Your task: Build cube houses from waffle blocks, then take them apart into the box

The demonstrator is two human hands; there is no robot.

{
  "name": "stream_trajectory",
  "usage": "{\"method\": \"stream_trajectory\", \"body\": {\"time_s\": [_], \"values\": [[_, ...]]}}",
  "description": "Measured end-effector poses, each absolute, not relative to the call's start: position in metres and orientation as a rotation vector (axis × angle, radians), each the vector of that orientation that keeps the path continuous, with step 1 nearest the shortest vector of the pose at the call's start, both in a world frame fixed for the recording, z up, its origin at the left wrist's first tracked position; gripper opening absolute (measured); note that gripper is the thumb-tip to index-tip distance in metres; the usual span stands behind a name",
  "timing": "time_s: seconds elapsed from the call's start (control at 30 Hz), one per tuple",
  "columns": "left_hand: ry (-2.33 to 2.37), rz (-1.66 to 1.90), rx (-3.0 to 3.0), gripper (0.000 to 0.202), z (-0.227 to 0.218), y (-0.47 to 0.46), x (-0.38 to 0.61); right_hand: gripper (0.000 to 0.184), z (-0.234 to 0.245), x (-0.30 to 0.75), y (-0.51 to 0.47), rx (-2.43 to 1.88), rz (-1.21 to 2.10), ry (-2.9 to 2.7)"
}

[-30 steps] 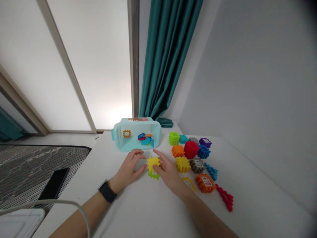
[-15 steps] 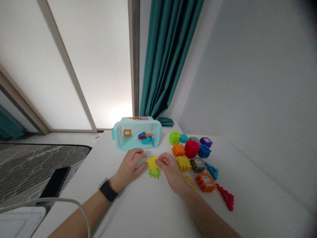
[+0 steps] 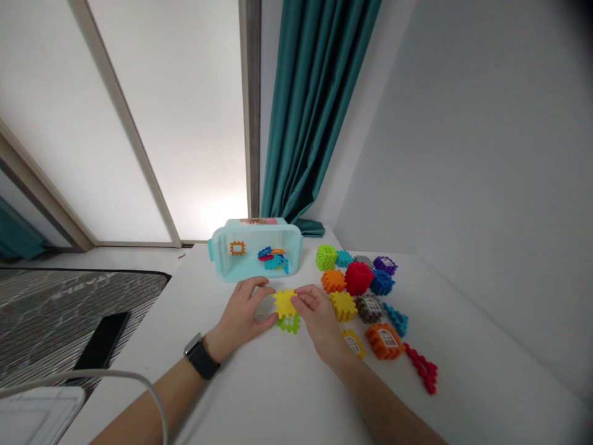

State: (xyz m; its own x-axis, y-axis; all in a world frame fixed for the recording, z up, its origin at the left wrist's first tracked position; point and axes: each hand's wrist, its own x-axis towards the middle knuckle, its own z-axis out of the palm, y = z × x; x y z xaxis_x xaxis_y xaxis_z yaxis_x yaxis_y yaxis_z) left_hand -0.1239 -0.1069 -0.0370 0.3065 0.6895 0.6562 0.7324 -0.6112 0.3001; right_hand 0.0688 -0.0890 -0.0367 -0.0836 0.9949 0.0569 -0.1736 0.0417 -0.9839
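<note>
My left hand (image 3: 243,312) and my right hand (image 3: 317,315) meet at a yellow toothed block piece (image 3: 284,302) on the white table (image 3: 287,383). Both pinch it from either side with curled fingers. A green piece with a window (image 3: 289,322) lies flat on the table just under the yellow one. A black watch (image 3: 201,356) sits on my left wrist.
A light blue plastic box (image 3: 254,252) lies on its side behind my hands with several pieces inside. To the right lie several assembled cubes, among them yellow (image 3: 343,305), red (image 3: 357,278) and orange (image 3: 382,340), plus a red strip (image 3: 421,369). A phone (image 3: 100,349) lies on the striped mat at left.
My right fingers have curled from spread to pinching the yellow piece. The yellow piece has risen slightly off the green one and tilted; my left hand stays at it.
</note>
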Motion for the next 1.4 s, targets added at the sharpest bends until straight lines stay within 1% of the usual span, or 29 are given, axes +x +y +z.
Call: {"method": "stream_trajectory", "body": {"time_s": [0.13, 0.2, 0.27, 0.37, 0.5, 0.57, 0.67, 0.77, 0.9, 1.2, 1.4], "values": [[-1.328, -1.173, -2.569, 0.054, -0.036, -0.108, -0.124, 0.028, -0.043, 0.070, -0.087, -1.021, 1.240, -1.237], [-1.324, -1.172, -2.563, 0.053, -0.036, -0.108, -0.124, 0.025, -0.045, 0.071, -0.086, -1.027, 1.208, -1.288], [-1.320, -1.182, -2.541, 0.048, -0.037, -0.108, -0.124, 0.020, -0.045, 0.073, -0.087, -1.049, 1.133, -1.384], [-1.319, -1.186, -2.528, 0.045, -0.038, -0.106, -0.127, 0.014, -0.042, 0.077, -0.088, -1.047, 0.835, -1.683], [-1.332, -1.205, -2.512, 0.044, -0.039, -0.104, -0.133, 0.027, -0.036, 0.087, -0.089, -0.880, 0.347, -2.118], [-1.321, -1.219, -2.518, 0.043, -0.040, -0.103, -0.135, 0.026, -0.034, 0.092, -0.088, -0.836, 0.191, -2.229], [-1.302, -1.249, -2.534, 0.043, -0.042, -0.102, -0.136, 0.023, -0.032, 0.095, -0.087, -0.811, 0.060, -2.296], [-1.301, -1.295, -2.548, 0.043, -0.043, -0.101, -0.136, 0.022, -0.030, 0.095, -0.088, -0.802, 0.019, -2.305], [-1.325, -1.339, -2.557, 0.041, -0.044, -0.102, -0.133, 0.027, -0.026, 0.097, -0.089, -0.798, 0.042, -2.312], [-1.348, -1.326, -2.574, 0.043, -0.037, -0.099, -0.119, 0.035, -0.016, 0.112, -0.085, -0.809, 0.046, -2.302], [-1.331, -1.268, -2.660, 0.047, -0.028, -0.087, -0.098, 0.032, -0.010, 0.135, -0.083, -0.868, 0.025, -2.273]]}}
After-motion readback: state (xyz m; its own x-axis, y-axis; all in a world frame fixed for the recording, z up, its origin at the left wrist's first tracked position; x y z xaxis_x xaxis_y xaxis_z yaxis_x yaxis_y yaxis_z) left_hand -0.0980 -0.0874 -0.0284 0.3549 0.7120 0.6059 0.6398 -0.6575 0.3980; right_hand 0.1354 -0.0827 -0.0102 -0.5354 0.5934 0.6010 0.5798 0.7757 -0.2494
